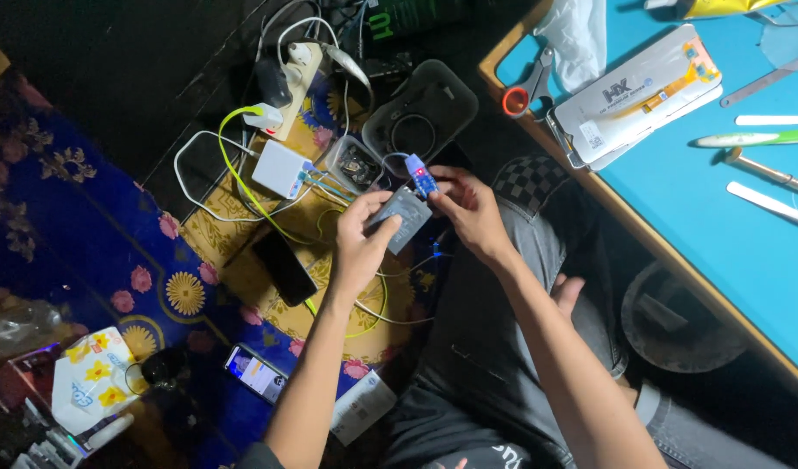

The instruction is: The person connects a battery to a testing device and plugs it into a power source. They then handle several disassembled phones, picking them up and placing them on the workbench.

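Note:
My left hand (362, 243) grips a flat grey rectangular battery-like pack (405, 216) from below and from its left side. At the pack's top edge my right hand (470, 208) pinches a small blue circuit board (422, 176). Thin wires run from the board toward a small clear box of parts (354, 165). Both hands hover over my lap, above a blue mat with yellow flowers (156, 278).
A white charger block (280, 168), a power strip (293, 82) and tangled cables lie ahead. On the mat lie a dark phone (284, 266) and a lit phone (255, 373). A blue table (720, 226) at right holds scissors (527, 87), a phone screen package (642, 95) and tools.

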